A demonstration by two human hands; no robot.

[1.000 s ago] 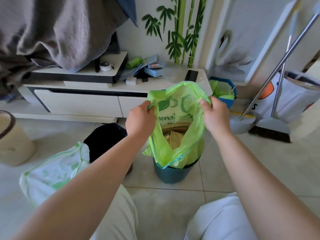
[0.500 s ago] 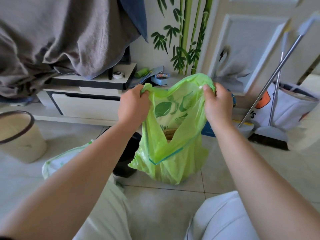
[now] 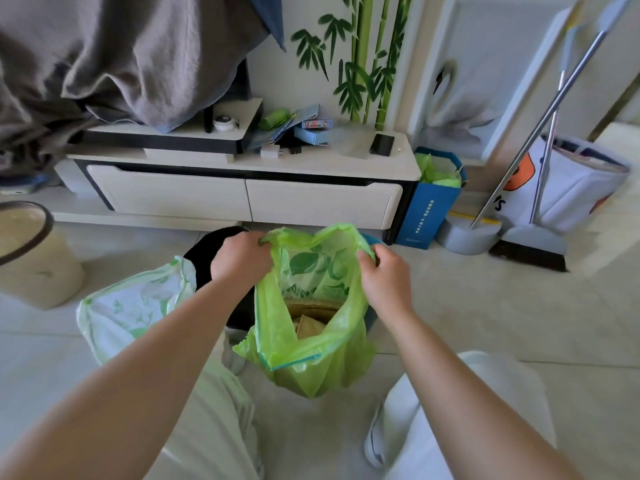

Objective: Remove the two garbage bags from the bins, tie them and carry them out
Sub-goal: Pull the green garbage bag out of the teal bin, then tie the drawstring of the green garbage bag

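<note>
My left fingers (image 3: pixel 258 244) and right fingers (image 3: pixel 367 258) each pinch the green bag's (image 3: pixel 311 344) rim. It hangs below them, mouth open. I'd gather both sides, twist, then knot tight. The white bag (image 3: pixel 131 306) lies to their left.

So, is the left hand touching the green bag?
Touching. The head view shows the left hand gripping the rim of the green bag, fingers curled on it.

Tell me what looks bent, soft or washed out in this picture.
Head view: the wide lens bows the cabinet top into a curve; head view: the green bag sits sharp at centre, while the frame's lower corners go soft; head view: daylight washes out the floor at right.
</note>
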